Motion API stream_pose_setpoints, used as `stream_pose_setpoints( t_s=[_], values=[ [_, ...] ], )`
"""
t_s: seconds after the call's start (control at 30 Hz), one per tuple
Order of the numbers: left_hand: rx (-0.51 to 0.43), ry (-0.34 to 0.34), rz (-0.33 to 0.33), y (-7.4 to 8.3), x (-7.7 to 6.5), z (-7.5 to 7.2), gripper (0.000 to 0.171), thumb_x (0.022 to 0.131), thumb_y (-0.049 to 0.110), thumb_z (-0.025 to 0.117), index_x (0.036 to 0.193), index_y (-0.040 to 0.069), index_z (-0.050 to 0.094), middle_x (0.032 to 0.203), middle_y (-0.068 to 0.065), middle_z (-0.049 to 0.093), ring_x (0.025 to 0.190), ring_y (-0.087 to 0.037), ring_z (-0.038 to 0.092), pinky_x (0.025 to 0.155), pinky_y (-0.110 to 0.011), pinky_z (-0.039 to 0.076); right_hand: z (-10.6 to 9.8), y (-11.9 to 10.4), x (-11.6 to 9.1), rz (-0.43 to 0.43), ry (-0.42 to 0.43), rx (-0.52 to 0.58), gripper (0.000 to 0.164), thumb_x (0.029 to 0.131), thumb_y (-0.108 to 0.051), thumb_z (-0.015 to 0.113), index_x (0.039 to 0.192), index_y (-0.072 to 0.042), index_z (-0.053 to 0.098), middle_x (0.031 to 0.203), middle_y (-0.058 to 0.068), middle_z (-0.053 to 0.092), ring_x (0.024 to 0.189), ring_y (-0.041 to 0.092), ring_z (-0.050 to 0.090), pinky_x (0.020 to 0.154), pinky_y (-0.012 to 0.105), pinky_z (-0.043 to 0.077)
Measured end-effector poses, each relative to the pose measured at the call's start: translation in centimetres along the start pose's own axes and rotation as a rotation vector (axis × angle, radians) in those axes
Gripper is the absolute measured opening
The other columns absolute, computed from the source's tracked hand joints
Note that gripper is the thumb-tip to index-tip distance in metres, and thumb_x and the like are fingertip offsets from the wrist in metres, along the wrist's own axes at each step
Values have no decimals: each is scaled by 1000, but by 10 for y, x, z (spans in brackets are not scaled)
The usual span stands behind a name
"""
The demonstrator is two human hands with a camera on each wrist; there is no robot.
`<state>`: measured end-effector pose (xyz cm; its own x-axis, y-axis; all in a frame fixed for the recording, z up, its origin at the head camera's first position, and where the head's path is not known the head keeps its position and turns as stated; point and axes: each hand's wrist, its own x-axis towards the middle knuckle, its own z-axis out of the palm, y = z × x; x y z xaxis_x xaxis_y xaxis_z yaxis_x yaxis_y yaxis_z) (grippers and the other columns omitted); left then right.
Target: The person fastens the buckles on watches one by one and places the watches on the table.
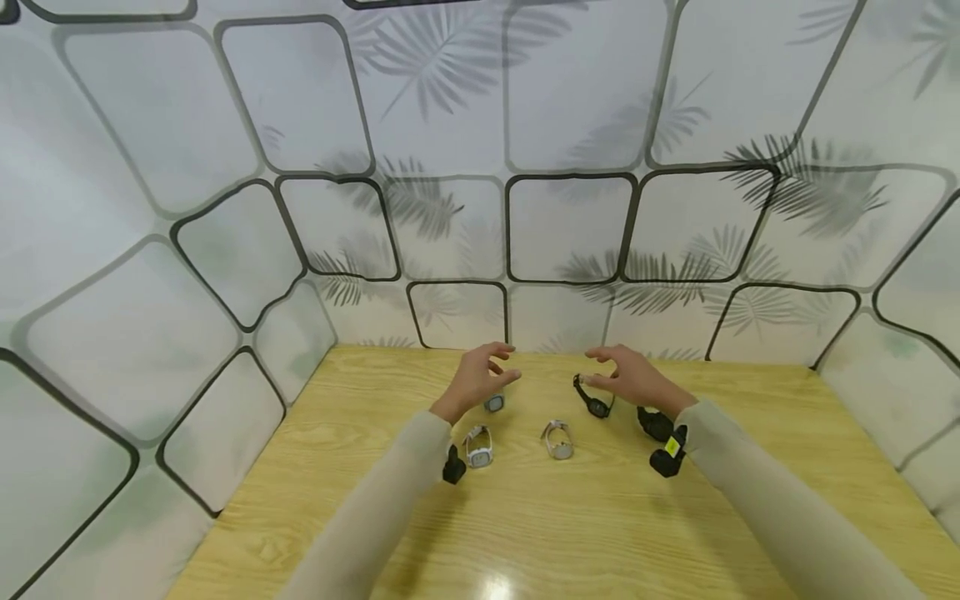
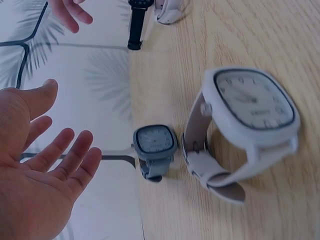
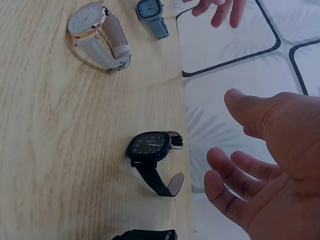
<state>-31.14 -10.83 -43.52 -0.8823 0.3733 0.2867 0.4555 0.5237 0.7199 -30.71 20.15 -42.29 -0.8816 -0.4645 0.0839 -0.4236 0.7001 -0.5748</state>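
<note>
Both hands hover above the wooden table with nothing in them. My left hand [image 1: 480, 379] is nearest to a small grey-blue watch [image 2: 155, 139], fingers spread and slightly bent. Closer to me lies a white square watch [image 2: 257, 100], its strap buckled in a loop. My right hand [image 1: 633, 379] is held over a black square watch [image 3: 151, 145] whose strap lies unfastened. Between the hands and nearer to me sits a round watch [image 3: 87, 19] with a gold-toned rim and pale strap. Below the right wrist is another black watch [image 1: 656, 425], partly hidden.
Patterned fabric walls [image 1: 570, 225] with leaf prints and dark outlines enclose the back and sides of the table [image 1: 525, 533]. A black wrist camera [image 1: 453, 465] hangs by the left sleeve, and one with a yellow sticker [image 1: 667, 454] by the right.
</note>
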Motion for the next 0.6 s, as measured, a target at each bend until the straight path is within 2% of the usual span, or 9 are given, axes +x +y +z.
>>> stream_pose_setpoints(
  t_s=[0.13,0.23,0.33,0.47,0.57,0.6],
  values=[
    [-5,-17,8,5,3,8,43,98,14,73,138,2,61,126,-22,65,95,-36,70,74,-36,60,2,5,-5,-1,15,13,55,103,-21,67,148,5,48,139,33,51,97,35,66,79,48,59],
    [-4,-39,3,8,5,14,43,98,15,73,138,3,61,127,-22,65,97,-36,70,75,-35,61,5,8,-8,6,37,16,55,103,-20,66,148,5,48,140,34,50,101,40,65,80,50,58],
    [7,-72,-11,12,8,20,45,98,17,73,139,4,60,128,-22,65,99,-36,70,79,-38,61,11,10,-12,31,63,12,57,102,-19,67,149,7,46,141,36,49,114,49,59,88,57,54],
    [10,-130,-29,15,12,31,48,99,21,72,142,5,58,131,-23,64,100,-34,70,84,-40,60,22,11,-16,126,83,-5,64,102,-22,68,153,5,40,148,35,43,132,53,45,99,66,45],
    [22,-179,-50,16,16,39,49,100,26,71,144,7,57,136,-23,62,103,-33,70,85,-41,59,28,8,-18,221,53,44,73,101,-24,69,159,1,31,150,36,39,111,46,62,91,60,52],
    [24,-196,-58,17,16,41,50,101,27,70,144,8,57,137,-23,61,105,-34,70,86,-41,59,30,6,-19,246,38,68,75,101,-24,69,160,-1,28,145,36,45,100,42,67,86,56,55]
  ],
)
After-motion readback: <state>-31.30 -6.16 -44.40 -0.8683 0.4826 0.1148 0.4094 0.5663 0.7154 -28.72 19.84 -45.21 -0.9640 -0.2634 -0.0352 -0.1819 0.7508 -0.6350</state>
